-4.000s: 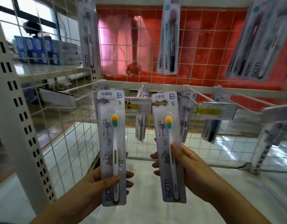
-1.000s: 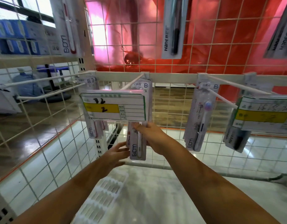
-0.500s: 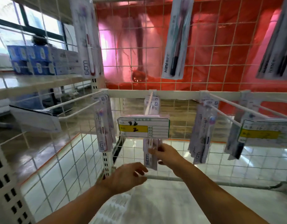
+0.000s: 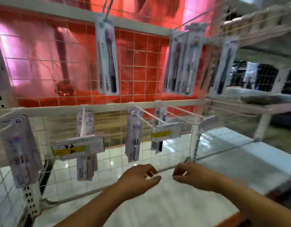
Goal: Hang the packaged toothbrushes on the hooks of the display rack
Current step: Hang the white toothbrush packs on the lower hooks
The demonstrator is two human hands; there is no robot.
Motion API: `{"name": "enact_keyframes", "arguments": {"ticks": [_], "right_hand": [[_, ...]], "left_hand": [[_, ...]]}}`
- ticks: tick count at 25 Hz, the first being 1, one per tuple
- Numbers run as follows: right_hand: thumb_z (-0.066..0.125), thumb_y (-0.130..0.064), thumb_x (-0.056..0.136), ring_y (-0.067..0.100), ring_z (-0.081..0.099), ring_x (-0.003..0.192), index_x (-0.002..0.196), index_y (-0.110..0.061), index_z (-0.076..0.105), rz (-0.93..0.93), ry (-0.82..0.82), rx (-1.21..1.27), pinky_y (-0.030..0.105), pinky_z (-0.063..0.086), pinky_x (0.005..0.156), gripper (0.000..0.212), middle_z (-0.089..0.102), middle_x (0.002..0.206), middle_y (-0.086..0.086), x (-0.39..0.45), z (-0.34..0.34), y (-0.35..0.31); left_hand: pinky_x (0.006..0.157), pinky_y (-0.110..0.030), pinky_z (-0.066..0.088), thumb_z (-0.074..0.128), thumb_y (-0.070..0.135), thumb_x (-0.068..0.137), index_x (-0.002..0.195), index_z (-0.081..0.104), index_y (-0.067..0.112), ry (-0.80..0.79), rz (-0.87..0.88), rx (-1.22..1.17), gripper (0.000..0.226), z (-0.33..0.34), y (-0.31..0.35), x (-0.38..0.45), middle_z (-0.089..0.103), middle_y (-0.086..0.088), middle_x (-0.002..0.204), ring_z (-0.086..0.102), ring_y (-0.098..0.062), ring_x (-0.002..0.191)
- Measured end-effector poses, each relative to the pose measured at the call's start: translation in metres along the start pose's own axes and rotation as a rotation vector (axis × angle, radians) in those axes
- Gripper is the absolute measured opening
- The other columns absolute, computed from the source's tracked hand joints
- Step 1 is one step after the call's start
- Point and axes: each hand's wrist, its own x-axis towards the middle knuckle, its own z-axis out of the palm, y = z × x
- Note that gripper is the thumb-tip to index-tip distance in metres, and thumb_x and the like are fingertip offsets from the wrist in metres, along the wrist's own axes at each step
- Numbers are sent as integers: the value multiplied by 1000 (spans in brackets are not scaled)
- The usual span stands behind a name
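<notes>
Packaged toothbrushes (image 4: 85,145) hang on hook, above-left of empty hands (image 4: 164,177).

I see a white wire-grid display rack (image 4: 141,63) against red sheeting (image 4: 138,89). The toothbrush packages (image 4: 85,145) are pale grey-white with dark lettering. The price tag (image 4: 77,149) is white with a yellow band (image 4: 69,150). The shelf base (image 4: 158,207) is white.

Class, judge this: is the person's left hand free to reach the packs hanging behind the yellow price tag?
Probably yes. The left hand holds nothing and hovers below and right of the packs; their lower ends hang clear under the tag, with nothing between.
</notes>
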Motion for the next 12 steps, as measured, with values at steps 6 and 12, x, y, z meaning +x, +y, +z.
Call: {"name": "enact_keyframes", "arguments": {"ticks": [6, 12], "right_hand": [[56, -38, 91, 3, 54, 86, 110, -24, 62, 103, 104, -4, 14, 44, 71, 25, 60, 102, -10, -55, -76, 52], [57, -35, 91, 5, 55, 89, 100, -27, 59, -1, 94, -134, 10, 38, 66, 12, 58, 95, -14, -67, -132, 89]], "left_hand": [[88, -30, 51, 49, 53, 87, 113, 59, 34, -54, 154, 27, 33, 9, 95, 13, 63, 14, 112, 58, -5, 98], [84, -32, 50, 48, 46, 89, 109, 61, 30, 23, 167, 240, 29, 12, 176, 31, 64, 9, 110, 57, -11, 99]]}}
